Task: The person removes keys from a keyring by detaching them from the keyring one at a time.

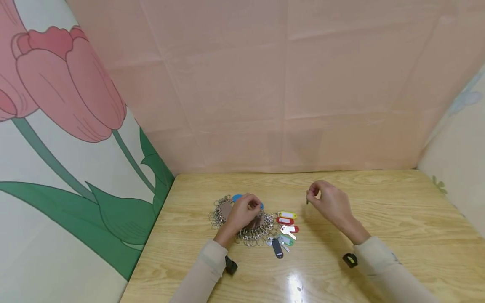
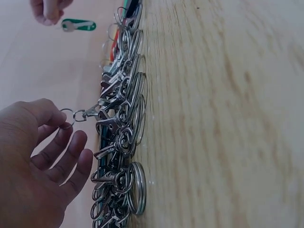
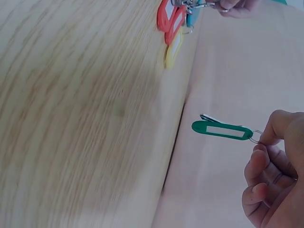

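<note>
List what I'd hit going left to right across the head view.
Painted tulip → left hand → yellow key tag → right hand → pale wall on the far right.

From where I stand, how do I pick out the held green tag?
Find the wooden table, then the right hand above it. It pinches a ring carrying the green tag and a key. Only this tag is off the table.
</note>
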{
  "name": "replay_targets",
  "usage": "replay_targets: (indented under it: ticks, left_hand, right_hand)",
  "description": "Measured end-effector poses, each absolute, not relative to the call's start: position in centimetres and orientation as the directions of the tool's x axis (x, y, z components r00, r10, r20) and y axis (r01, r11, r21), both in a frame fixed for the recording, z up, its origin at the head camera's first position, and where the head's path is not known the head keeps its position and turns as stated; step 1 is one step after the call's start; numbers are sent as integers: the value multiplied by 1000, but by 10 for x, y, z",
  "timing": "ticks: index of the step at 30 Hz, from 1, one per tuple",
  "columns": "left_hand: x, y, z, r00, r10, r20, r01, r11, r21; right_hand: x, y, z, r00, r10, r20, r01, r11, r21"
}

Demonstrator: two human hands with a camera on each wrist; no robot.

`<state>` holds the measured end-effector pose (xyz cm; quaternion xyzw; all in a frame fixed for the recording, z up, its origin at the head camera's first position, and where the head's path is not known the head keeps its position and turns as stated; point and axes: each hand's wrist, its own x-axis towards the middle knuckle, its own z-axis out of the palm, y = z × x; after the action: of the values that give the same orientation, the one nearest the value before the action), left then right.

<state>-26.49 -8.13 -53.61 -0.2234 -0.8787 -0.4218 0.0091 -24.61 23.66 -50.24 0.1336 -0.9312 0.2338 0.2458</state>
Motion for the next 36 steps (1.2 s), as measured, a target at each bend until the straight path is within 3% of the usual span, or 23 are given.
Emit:
replay_targets:
  ticks: [36]
  left_hand:
    - [-264, -84, -534, -919, 351, 182, 362, 567, 740]
  right_hand:
    - [-242, 286, -501, -861, -54, 506, -282, 878, -387]
